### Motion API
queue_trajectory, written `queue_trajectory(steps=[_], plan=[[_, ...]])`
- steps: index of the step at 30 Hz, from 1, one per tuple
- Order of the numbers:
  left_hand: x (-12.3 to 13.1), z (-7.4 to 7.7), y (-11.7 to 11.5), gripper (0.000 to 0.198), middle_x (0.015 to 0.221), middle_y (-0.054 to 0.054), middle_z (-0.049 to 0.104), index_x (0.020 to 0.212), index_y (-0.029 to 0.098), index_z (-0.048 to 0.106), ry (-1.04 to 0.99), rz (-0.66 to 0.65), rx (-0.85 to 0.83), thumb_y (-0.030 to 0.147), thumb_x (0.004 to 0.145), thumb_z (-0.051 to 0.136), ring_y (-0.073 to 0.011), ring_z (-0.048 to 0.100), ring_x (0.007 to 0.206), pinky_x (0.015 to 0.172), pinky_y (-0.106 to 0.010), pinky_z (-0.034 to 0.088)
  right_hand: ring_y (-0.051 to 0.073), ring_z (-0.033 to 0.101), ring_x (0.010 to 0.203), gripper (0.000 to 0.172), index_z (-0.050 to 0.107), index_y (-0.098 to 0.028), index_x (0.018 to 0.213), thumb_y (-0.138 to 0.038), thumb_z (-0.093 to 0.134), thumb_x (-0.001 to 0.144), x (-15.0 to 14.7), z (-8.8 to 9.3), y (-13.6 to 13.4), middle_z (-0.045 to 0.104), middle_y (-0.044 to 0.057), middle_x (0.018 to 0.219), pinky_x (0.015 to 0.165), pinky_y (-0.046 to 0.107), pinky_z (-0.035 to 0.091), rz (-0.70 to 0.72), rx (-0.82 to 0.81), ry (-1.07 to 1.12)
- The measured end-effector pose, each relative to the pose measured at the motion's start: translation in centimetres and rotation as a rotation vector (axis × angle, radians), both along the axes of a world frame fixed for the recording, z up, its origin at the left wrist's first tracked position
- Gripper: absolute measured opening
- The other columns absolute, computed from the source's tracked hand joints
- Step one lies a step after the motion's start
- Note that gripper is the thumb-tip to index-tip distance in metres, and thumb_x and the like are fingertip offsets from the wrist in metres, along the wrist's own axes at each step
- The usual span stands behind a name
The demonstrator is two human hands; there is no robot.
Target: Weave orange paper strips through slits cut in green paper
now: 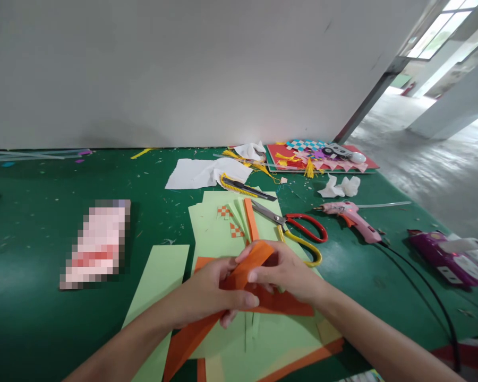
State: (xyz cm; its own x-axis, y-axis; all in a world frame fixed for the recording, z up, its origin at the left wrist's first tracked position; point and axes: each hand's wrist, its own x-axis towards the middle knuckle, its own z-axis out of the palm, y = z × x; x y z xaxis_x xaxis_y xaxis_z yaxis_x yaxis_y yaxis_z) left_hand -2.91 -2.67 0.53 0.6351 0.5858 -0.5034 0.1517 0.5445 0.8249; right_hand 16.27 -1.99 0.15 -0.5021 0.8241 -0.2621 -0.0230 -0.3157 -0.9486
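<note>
Both hands grip one long strip of orange paper (196, 339), which runs from the lower left up between the fingers, its upper end bent over. My left hand (213, 289) is closed around the strip with the thumb on top. Thumb and fingers of my right hand (284, 270) pinch its upper end. Beneath them, an orange sheet (292, 302) lies on a stack of light green paper (211, 233). Beyond the hands are narrow green strips (238, 215), an orange strip (251, 217) and small orange-and-white checkered woven pieces (236, 229).
Scissors (279, 219) with red and yellow handles lie beside my right hand. A yellow utility knife (245, 187) rests behind. At right are a pink glue gun (352, 217) with a cord and a purple power strip (448, 260). A pixelated pink item (99, 239) lies left.
</note>
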Motion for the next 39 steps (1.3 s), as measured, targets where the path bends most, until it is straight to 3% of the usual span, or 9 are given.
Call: queue_trajectory(steps=[6, 12, 19, 24, 29, 36, 39], plan=[[0.2, 0.5, -0.1, 0.015, 0.050, 0.006, 0.056, 0.091, 0.016, 0.061, 0.004, 0.026, 0.038, 0.030, 0.085, 0.063, -0.0071, 0.048, 0.041, 0.048, -0.020, 0.041, 0.006, 0.043, 0.045, 0.037, 0.068, -0.018, 0.105, -0.039, 0.073, 0.075, 0.1, -0.2, 0.2, 0.052, -0.005, 0.055, 0.040, 0.017, 0.033, -0.017, -0.016, 0.022], [0.0, 0.4, -0.1, 0.019, 0.053, 0.005, 0.057, 0.096, 0.016, 0.060, -0.044, 0.037, 0.044, 0.031, 0.085, 0.064, -0.0071, 0.049, 0.042, 0.049, -0.021, 0.043, 0.006, 0.039, 0.042, 0.028, 0.067, -0.015, 0.081, -0.042, 0.069, 0.079, -0.1, -0.2, 0.4, 0.046, -0.006, 0.048, 0.040, 0.018, 0.028, -0.067, 0.018, -0.032], [-0.1, -0.2, -0.4, 0.034, 0.055, 0.003, 0.062, 0.112, 0.016, 0.056, -0.036, 0.041, 0.077, 0.033, 0.084, 0.065, -0.0109, 0.057, 0.047, 0.053, -0.023, 0.046, 0.006, 0.037, 0.041, 0.028, 0.064, -0.015, 0.074, -0.042, 0.068, 0.079, -1.0, -0.2, 0.3, 0.046, -0.007, 0.045, 0.040, 0.019, 0.026, -0.106, 0.064, -0.100], [0.1, -0.1, -0.6, 0.028, 0.052, 0.006, 0.057, 0.111, 0.016, 0.055, -0.085, 0.052, 0.099, 0.033, 0.089, 0.055, -0.0110, 0.055, 0.042, 0.050, -0.023, 0.045, 0.006, 0.037, 0.041, 0.031, 0.059, -0.016, 0.066, -0.043, 0.067, 0.079, -1.7, -0.1, 0.4, 0.044, -0.007, 0.043, 0.042, 0.019, 0.027, -0.113, 0.092, -0.108], [0.2, 0.0, -0.7, 0.020, 0.054, 0.005, 0.055, 0.093, 0.017, 0.055, -0.119, 0.070, 0.101, 0.036, 0.089, 0.055, -0.0119, 0.057, 0.044, 0.052, -0.024, 0.047, 0.006, 0.039, 0.041, 0.032, 0.059, -0.016, 0.065, -0.043, 0.068, 0.078, -1.9, -0.2, 0.4, 0.046, -0.007, 0.043, 0.042, 0.019, 0.028, -0.133, 0.104, -0.120], [0.1, 0.1, -0.6, 0.019, 0.054, 0.004, 0.054, 0.091, 0.016, 0.056, -0.167, 0.092, 0.134, 0.034, 0.089, 0.056, -0.0126, 0.058, 0.046, 0.051, -0.024, 0.047, 0.006, 0.042, 0.040, 0.030, 0.065, -0.013, 0.084, -0.043, 0.065, 0.081, -1.5, 0.1, 0.5, 0.050, -0.006, 0.047, 0.040, 0.019, 0.025, -0.081, 0.065, -0.044], [0.1, 0.2, -0.6, 0.017, 0.055, 0.004, 0.054, 0.094, 0.014, 0.058, -0.166, 0.080, 0.146, 0.030, 0.090, 0.054, -0.0126, 0.059, 0.046, 0.052, -0.024, 0.047, 0.005, 0.044, 0.041, 0.028, 0.065, -0.013, 0.083, -0.041, 0.064, 0.082, -1.1, 0.1, 0.4, 0.052, -0.005, 0.050, 0.040, 0.018, 0.026, -0.042, 0.072, -0.024]])
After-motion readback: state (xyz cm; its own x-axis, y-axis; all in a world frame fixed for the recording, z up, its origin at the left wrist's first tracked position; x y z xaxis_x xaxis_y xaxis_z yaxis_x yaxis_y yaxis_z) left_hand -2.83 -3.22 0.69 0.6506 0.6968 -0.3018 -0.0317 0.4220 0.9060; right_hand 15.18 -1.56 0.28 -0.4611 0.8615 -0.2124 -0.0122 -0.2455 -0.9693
